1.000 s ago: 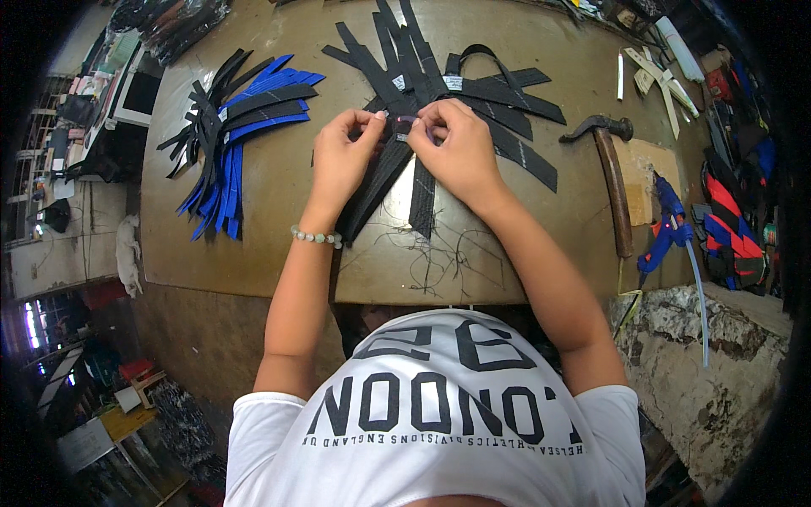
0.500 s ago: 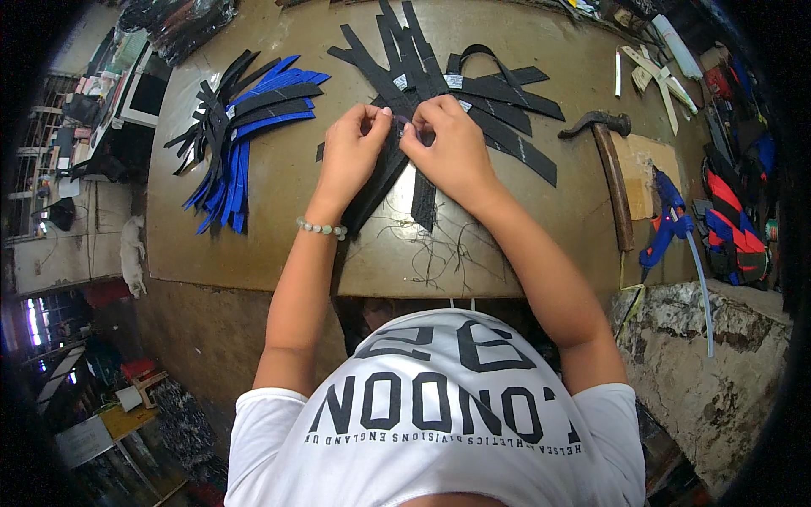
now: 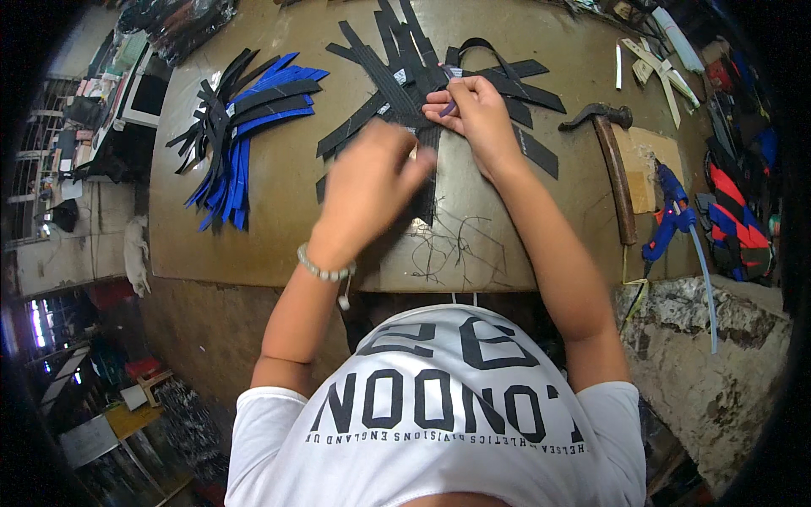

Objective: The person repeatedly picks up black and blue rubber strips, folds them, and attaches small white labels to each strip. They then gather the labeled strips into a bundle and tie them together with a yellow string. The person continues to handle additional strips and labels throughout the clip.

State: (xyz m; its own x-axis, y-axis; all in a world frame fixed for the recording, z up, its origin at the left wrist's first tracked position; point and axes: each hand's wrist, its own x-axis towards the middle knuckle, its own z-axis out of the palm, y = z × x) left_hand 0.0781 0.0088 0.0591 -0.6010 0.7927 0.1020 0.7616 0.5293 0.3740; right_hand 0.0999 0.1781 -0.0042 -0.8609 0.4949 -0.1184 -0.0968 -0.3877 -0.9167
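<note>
Black webbing straps (image 3: 389,80) lie in a fanned heap at the middle of the table, several with small white labels. Over the heap's right side, my right hand (image 3: 478,118) is closed around a slim dark purple tool (image 3: 449,109), mostly covered by the fingers. My left hand (image 3: 376,186) is smeared by motion above the near side of the straps, its thumb towards the right. Whether it holds anything is not visible. Loose black threads (image 3: 448,253) are scattered on the table just below the heap.
Left of the straps lies a bundle of blue and black straps (image 3: 245,127). At the right are a hammer (image 3: 615,169), a tan board (image 3: 649,160) and a blue glue gun (image 3: 670,211) near the edge of the table (image 3: 279,245). Plastic-wrapped goods (image 3: 177,29) sit at the back left.
My left hand has pulled back towards me and turned, leaving the straps' centre. My right hand has shifted up and right, with the dark purple tool now showing in it.
</note>
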